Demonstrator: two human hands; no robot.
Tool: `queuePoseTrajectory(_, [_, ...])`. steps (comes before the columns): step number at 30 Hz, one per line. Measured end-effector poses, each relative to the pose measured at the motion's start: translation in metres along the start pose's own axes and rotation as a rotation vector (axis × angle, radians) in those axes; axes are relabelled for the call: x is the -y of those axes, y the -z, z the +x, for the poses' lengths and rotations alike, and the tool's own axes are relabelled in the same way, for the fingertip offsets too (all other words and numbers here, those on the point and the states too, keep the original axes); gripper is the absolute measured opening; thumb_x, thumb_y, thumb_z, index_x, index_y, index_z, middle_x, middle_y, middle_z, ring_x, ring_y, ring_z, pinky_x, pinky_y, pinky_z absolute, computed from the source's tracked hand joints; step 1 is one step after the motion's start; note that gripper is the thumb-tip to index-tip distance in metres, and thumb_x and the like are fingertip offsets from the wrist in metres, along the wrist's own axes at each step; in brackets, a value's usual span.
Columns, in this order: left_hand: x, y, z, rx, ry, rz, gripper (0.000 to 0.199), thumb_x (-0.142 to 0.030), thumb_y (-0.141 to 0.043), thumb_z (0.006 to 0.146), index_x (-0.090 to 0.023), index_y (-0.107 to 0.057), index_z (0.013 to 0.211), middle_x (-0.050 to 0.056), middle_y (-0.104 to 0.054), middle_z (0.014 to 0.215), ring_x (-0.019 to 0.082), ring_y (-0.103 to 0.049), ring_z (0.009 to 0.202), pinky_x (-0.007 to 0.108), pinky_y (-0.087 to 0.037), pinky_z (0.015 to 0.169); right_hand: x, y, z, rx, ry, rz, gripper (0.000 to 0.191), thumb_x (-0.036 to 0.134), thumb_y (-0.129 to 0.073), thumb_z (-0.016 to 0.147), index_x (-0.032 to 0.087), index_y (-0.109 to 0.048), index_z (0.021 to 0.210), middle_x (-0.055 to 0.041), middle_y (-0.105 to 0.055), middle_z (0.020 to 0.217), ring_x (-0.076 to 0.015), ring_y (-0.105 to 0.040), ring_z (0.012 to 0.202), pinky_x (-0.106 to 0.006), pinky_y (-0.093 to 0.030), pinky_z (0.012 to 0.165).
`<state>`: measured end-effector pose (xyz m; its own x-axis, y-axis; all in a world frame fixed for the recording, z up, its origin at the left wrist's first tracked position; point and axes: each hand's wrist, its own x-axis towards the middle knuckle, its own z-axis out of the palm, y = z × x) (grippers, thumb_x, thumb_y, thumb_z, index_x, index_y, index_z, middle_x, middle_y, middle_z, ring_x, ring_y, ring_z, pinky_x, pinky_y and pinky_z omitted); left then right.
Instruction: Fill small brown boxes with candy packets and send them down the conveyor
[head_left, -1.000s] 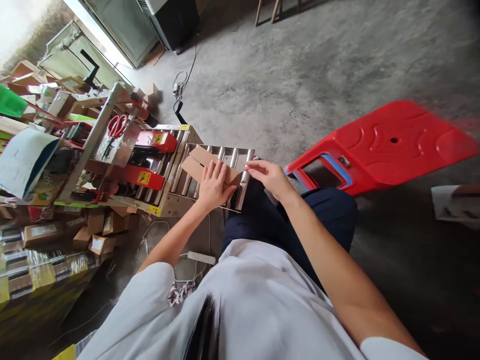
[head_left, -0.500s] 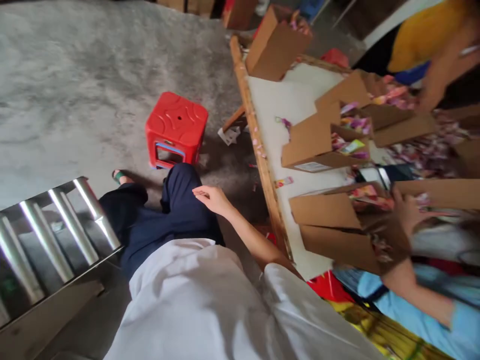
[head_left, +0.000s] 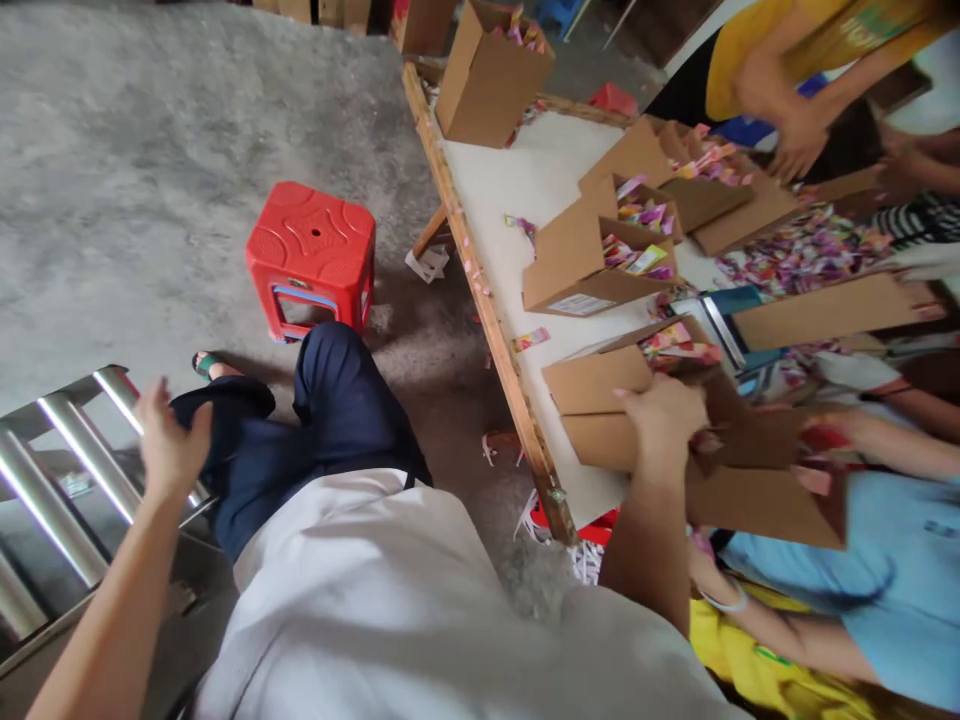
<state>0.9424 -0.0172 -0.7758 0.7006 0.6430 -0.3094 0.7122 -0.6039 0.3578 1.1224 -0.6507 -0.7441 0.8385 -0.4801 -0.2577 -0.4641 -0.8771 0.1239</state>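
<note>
My left hand (head_left: 174,445) is raised over the metal roller conveyor (head_left: 71,487) at the left, fingers apart and holding nothing. On the right, my right hand (head_left: 670,412) reaches across the table's near corner to an open cardboard box (head_left: 600,378). Its fingers are closed over the edge of that box, partly hidden behind the hand. Small pink and red wrapped packets (head_left: 675,343) fill the box's far end. Just beyond my right hand, a person in light blue has an arm near another cardboard box (head_left: 757,500).
A white table (head_left: 499,185) with a wooden rim holds more boxes (head_left: 570,255) and a heap of purple packets (head_left: 810,245). A red stool (head_left: 311,235) stands on the concrete floor ahead. A person in a yellow shirt (head_left: 840,40) works across the table.
My right hand has gone from beside my knee to the box on the table. My left hand has come into view over the conveyor. The view has shifted rightward.
</note>
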Motion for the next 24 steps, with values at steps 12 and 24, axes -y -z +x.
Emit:
queuePoseTrajectory(12, [-0.223, -0.167, -0.077, 1.13, 0.472, -0.951, 0.053, -0.065, -0.069, 0.076, -0.019, -0.071, 0.103, 0.02, -0.069, 0.118, 0.039, -0.056, 0.128, 0.057, -0.039, 0.111, 0.087, 0.076, -0.04, -0.049, 0.349, 0.25, 0.024, 0.044, -0.068, 0.078, 0.021, -0.066, 0.075, -0.0071, -0.064, 0.069, -0.021, -0.053, 0.063, -0.034, -0.038, 0.062])
queuePoseTrajectory(24, [-0.29, -0.198, -0.083, 1.267, 0.754, -1.323, 0.073, -0.084, -0.039, 0.08, -0.023, -0.057, 0.115, 0.014, -0.06, 0.117, 0.034, -0.063, 0.108, 0.056, -0.052, 0.093, 0.097, 0.047, -0.065, 0.032, 0.46, 0.296, 0.02, 0.039, -0.067, 0.079, 0.021, -0.065, 0.071, -0.0097, -0.07, 0.074, -0.0278, -0.063, 0.072, -0.037, -0.046, 0.066])
